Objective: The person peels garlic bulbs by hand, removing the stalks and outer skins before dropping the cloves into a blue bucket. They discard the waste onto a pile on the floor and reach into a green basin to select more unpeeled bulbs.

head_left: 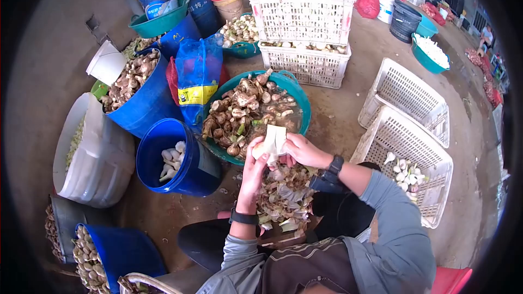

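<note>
Concrete floor (pixel 348 103) is seen carrying everything, with stacked white crates (pixel 302 16) set toward its far edge and a tilted white crate (pixel 419 141) at its right side, a few pale peeled pieces lying in it. A teal basin (pixel 303 98) heaped with brown unpeeled pieces is placed just ahead of the hands, and a blue bucket (pixel 204 177) with several white pieces inside is stood just beside the basin's left rim. A pile of husks (pixel 286 198) is spread on the floor below the hands. The left hand (pixel 254 164) and the right hand (pixel 303 150) are held together over the basin's near rim; both are curled around one pale peeled piece (pixel 272 140), which is gripped between them, its flat end pointed up
</note>
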`<action>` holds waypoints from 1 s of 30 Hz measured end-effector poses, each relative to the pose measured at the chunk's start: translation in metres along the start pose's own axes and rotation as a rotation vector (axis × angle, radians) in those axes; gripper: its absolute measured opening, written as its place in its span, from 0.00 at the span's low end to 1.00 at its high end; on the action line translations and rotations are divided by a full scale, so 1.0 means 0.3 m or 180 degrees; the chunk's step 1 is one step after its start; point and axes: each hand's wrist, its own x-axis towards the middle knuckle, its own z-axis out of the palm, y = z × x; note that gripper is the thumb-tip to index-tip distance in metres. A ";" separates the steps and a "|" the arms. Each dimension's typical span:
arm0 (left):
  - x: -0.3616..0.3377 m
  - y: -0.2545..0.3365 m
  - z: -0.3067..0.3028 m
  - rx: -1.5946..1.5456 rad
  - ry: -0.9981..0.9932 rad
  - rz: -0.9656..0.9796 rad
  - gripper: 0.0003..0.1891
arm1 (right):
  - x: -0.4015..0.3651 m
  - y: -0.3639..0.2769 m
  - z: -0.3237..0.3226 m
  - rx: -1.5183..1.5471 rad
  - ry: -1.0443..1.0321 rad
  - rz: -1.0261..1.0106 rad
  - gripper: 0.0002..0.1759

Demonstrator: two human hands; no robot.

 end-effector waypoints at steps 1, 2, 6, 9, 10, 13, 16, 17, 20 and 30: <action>0.001 -0.010 0.017 -0.0309 0.0087 0.0094 0.32 | -0.006 -0.007 0.006 0.0801 0.0042 0.0445 0.12; -0.005 -0.015 0.015 0.0014 0.0182 0.0075 0.35 | 0.004 0.003 0.006 0.1028 0.0063 0.0551 0.15; 0.006 -0.067 0.013 0.1041 0.0168 0.0681 0.35 | 0.018 0.062 0.046 0.1686 -0.0195 0.0851 0.16; 0.022 -0.075 -0.030 -0.1020 0.0231 -0.0312 0.26 | 0.005 0.013 0.072 0.1724 -0.0037 0.0678 0.14; 0.029 -0.039 -0.026 -0.1359 0.0204 -0.0719 0.26 | 0.017 0.076 0.088 0.1271 0.0107 0.0304 0.14; 0.028 -0.041 -0.062 -0.0828 -0.0182 -0.0857 0.28 | 0.018 0.078 0.049 0.1479 -0.0093 0.0538 0.13; 0.014 -0.020 0.031 0.2235 0.0656 0.1430 0.30 | 0.005 0.052 0.073 0.2646 -0.0049 0.0900 0.11; 0.021 -0.032 -0.002 0.3087 0.0686 0.1668 0.30 | -0.003 0.049 0.077 0.3098 -0.0191 0.1033 0.11; 0.070 -0.120 -0.030 0.1538 0.0864 0.1182 0.22 | 0.017 0.084 0.080 0.0657 0.0373 -0.0318 0.11; 0.047 -0.014 -0.022 0.1221 0.0354 0.0780 0.36 | 0.010 0.050 0.060 0.2145 0.0112 0.0668 0.12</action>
